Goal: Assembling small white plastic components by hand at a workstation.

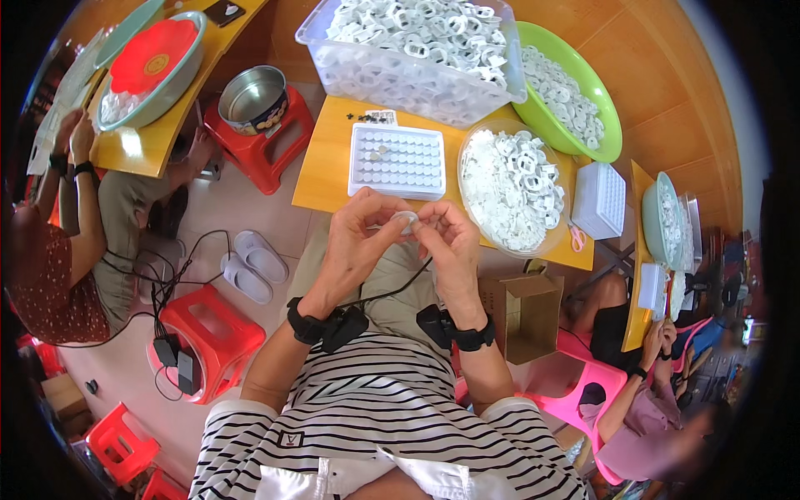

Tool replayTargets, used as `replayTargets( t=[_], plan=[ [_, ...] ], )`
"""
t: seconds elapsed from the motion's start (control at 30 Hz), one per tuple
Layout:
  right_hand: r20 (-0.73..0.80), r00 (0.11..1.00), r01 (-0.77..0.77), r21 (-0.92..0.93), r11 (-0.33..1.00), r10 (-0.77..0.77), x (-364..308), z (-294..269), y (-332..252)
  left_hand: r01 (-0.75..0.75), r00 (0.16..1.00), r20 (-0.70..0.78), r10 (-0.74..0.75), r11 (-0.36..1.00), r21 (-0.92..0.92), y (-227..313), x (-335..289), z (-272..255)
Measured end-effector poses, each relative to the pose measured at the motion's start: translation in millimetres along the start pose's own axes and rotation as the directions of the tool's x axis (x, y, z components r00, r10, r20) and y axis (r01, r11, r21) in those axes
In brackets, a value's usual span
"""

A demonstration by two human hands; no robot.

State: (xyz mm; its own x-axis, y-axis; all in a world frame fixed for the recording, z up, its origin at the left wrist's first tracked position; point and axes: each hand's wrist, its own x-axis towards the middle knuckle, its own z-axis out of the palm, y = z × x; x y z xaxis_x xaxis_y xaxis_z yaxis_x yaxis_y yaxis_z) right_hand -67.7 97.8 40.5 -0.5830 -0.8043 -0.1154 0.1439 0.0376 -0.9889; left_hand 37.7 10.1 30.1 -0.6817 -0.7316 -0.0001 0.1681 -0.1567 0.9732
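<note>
Piece (407, 220) in grasp, small and whitish: pinching it between thumb and fingers of left hand (354, 246) and thumb and fingers of right hand (452, 250), covering much of its outline. Holding it right at the meeting point of both hands, between them, in front of the striped shirt (400, 379). Curling the other fingers inward, releasing neither side. Wearing dark bands (307, 323) on both wrists, just behind the hands. Facing a white tray (354, 171) just beyond the fingertips, with rows of round pale pieces (408, 158), on the wooden table (321, 175); leaving unclear from this view any contact between hands and tray. Having a clear bowl (567, 190) standing near the right hand, beyond it and to its right, brimming with white parts (510, 187). Having pink scissors (577, 238) and a pale stack of trays (596, 204) resting farther right of that hand. Having a translucent bin (408, 82), heaped with similar parts, standing well beyond both hands, and a green bowl (611, 117) just beside it. Having pale slippers (260, 257) lying well to the left of the left hand.
</note>
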Motion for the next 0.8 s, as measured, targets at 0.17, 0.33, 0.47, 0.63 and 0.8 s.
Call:
replayTargets(
  t=[0.17,0.33,0.47,0.63,0.8],
  plan=[
    [-0.004,0.999,-0.040,0.085,0.996,0.041,0.3,6.1,-3.9,-0.052,0.999,0.014,0.051,0.991,0.123,-1.3,1.3,-2.3],
    [0.005,1.000,-0.002,0.161,0.987,0.002,2.6,4.7,4.4,-0.052,0.998,0.030,0.049,0.990,0.131,-1.5,2.9,-1.3],
    [-0.014,0.999,0.031,0.152,0.988,-0.029,3.4,6.1,9.9,-0.026,0.999,0.039,0.024,0.998,0.060,-3.1,2.5,1.1],
    [-0.011,1.000,-0.015,0.259,0.966,0.019,4.2,6.6,8.9,-0.009,0.999,0.041,0.009,1.000,-0.001,-4.1,3.0,-1.3],
    [0.021,0.992,-0.125,0.400,0.908,0.127,2.4,5.7,9.4,0.001,0.999,0.048,-0.002,1.000,0.017,-2.4,1.4,-0.2]
  ],
)
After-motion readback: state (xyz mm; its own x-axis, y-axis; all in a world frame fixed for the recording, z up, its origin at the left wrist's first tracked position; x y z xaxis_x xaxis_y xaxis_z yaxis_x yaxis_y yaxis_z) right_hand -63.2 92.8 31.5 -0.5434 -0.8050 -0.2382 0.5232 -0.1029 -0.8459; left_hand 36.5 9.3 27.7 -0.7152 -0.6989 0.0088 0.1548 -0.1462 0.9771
